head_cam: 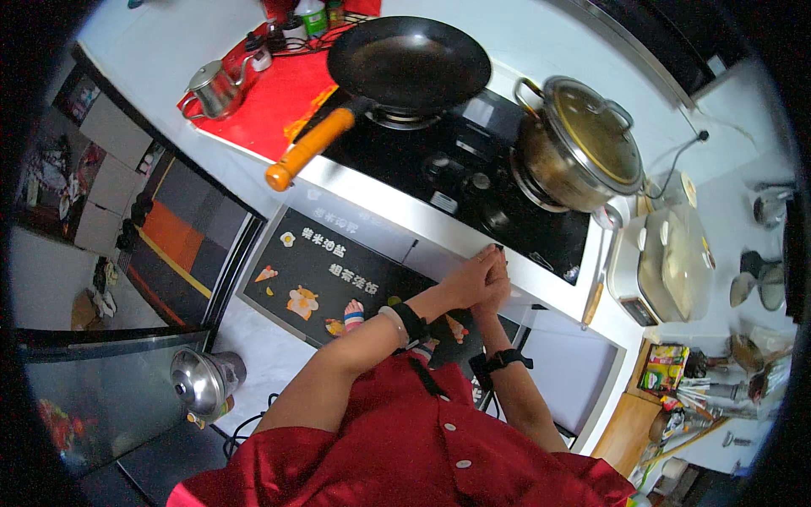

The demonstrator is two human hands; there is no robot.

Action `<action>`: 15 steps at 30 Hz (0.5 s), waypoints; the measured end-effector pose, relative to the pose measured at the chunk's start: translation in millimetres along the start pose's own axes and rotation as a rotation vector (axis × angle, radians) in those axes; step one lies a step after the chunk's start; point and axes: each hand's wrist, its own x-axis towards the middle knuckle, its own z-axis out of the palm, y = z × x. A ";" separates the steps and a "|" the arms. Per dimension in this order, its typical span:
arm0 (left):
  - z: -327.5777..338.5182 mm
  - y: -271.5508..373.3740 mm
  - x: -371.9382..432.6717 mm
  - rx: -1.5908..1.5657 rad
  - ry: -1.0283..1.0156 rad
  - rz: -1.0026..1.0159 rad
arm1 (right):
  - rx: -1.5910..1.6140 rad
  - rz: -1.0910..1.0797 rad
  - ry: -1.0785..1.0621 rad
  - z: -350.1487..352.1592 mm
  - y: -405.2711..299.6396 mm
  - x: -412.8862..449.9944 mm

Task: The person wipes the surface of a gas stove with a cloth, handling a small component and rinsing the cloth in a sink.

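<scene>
My left hand (470,283) and my right hand (497,293) are pressed together just in front of the white counter edge (405,199). The fingers overlap, so I cannot tell what lies between the palms. A small dark thing (499,248) shows at the fingertips, too small to identify. Beyond my hands is a black glass gas hob (462,171). A black wok (408,63) with an orange wooden handle (309,149) sits on its left burner. On the right burner stands a steel pot (548,152) under a glass lid (595,133).
A steel kettle (215,92) and several bottles stand on a red mat (272,104) at left. To the right are a long-handled ladle (595,298), a white lidded appliance (662,266) and a wooden board (624,421). A dark printed floor mat (304,266) lies below.
</scene>
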 end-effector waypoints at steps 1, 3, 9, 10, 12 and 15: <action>-18.5 -2.9 -4.7 0.000 0.006 -0.001 | 0.009 -0.009 0.005 11.9 -8.4 3.6; -53.6 -10.9 -13.2 0.009 -0.046 -0.102 | -0.138 -0.182 0.143 56.5 -8.7 6.5; -138.7 -59.7 -46.7 0.013 0.054 -0.216 | -0.171 -0.178 0.041 108.4 -107.7 38.7; -141.1 -82.4 -50.0 0.013 0.184 -0.104 | -0.010 -0.150 -0.109 113.8 -124.3 48.1; -165.4 -106.8 -61.0 0.089 0.241 -0.088 | -0.037 -0.198 -0.112 126.5 -160.4 50.3; -197.3 -139.1 -75.7 0.172 0.288 -0.124 | -0.083 -0.278 -0.070 147.6 -210.1 60.0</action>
